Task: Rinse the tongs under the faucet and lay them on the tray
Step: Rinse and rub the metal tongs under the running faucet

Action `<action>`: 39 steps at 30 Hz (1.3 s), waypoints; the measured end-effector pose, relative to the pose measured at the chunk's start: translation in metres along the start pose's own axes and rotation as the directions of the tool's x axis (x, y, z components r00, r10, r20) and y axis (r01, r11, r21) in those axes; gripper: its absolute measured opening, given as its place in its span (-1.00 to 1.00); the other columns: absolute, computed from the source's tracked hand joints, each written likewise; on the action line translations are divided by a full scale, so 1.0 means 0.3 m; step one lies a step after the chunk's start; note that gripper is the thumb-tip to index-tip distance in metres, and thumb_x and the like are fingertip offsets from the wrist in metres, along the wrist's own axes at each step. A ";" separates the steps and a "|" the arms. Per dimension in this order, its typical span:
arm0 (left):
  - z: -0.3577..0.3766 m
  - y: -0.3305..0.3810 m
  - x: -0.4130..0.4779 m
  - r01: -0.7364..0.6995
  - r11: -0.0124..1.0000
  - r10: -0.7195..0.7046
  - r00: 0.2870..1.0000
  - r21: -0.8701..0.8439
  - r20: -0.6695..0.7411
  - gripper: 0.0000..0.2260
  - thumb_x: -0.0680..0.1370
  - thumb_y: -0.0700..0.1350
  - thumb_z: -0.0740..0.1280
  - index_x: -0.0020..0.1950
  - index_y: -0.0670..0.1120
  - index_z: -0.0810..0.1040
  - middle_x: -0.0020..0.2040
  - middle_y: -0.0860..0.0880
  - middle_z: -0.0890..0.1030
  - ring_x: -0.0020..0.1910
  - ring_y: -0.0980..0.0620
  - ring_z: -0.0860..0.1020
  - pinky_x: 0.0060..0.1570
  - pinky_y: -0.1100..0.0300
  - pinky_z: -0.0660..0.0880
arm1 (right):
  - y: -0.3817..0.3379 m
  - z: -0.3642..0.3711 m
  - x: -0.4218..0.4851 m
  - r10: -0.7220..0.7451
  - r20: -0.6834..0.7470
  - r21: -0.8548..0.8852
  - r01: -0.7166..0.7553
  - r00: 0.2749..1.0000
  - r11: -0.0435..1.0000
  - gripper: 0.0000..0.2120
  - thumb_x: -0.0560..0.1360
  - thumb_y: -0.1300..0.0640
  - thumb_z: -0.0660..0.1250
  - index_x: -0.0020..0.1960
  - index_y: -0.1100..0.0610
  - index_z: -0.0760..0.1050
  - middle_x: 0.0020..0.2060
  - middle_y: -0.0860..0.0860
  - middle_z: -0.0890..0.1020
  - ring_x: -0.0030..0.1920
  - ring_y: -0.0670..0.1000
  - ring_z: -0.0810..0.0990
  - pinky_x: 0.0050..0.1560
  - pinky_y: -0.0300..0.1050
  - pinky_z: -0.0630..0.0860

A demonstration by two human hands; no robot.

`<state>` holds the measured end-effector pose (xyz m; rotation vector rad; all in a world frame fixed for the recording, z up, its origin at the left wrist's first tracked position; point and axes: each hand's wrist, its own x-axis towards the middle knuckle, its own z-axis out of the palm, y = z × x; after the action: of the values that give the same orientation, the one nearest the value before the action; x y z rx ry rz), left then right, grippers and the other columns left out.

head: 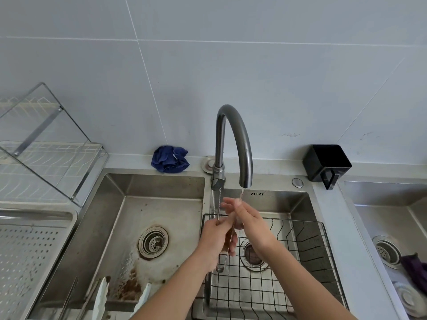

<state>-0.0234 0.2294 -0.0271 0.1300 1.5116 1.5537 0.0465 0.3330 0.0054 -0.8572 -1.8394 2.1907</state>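
A wall of large pale grey tiles (231,65) fills the far half of the view, above a light grey countertop (265,166) that runs left to right. Set into the counter is a stainless double sink (161,199): the left basin is stained brown around its drain (153,242), and the right basin holds a black wire rack (300,262) over its own drain. A third basin (390,227) lies at the far right, with a purple cloth in it. On the left stand a clear-lidded dish rack (46,153) and, nearer, a perforated metal tray (27,250).

A dark gooseneck faucet (233,139) rises between the two basins, its spout over the right one, with a thin stream of water falling from it. Behind it on the counter sit a crumpled blue cloth (169,159) to the left and a black box-shaped holder (327,165) to the right.

Both forearms reach in from the near edge. The left hand (216,239) is curled around slim metal tongs (227,245), held over the wire rack with their looped end pointing near and down. The right hand (249,222) has its fingers loosely extended at the upper part of the tongs, under the stream; whether it pinches them cannot be told.
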 end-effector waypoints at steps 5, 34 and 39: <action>0.075 0.031 0.047 0.164 0.985 -0.169 0.975 0.043 0.147 -0.54 0.54 0.21 0.21 -0.05 -0.18 0.61 -0.49 -0.14 0.51 -0.61 -0.06 0.45 -0.57 0.15 0.46 | -0.034 -0.050 0.001 0.008 0.034 0.044 -0.009 0.999 0.999 -0.66 0.58 0.16 0.38 0.34 0.10 0.51 0.11 0.01 0.75 0.11 0.11 0.73 -0.12 -0.12 0.64; 0.038 0.028 0.008 0.070 0.997 -0.070 0.998 -0.016 -0.004 -0.34 0.54 0.39 0.13 -0.02 -0.21 0.60 -0.47 -0.04 0.44 -0.59 0.10 0.26 -0.56 0.23 0.04 | -0.014 -0.040 0.123 0.097 -0.263 0.282 -0.020 0.960 0.959 -0.68 0.47 0.01 0.45 0.07 0.18 0.48 -0.10 0.18 0.68 -0.19 0.17 0.62 -0.41 -0.07 0.44; 0.005 0.070 0.040 0.258 0.963 -0.240 0.953 -0.076 0.184 -0.34 0.50 0.44 0.20 -0.19 -0.16 0.67 -0.44 -0.11 0.50 -0.64 0.09 0.24 -0.59 0.28 0.05 | -0.036 -0.082 0.126 0.078 0.042 0.678 -0.086 0.996 0.730 -0.75 0.45 0.16 0.49 0.06 0.07 0.50 0.18 0.29 0.68 0.05 0.21 0.71 -0.16 0.05 0.57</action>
<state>-0.0402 0.2425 -0.0155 0.0150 1.2599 1.3741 0.0254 0.3741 0.0013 -0.7536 -0.8431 2.6257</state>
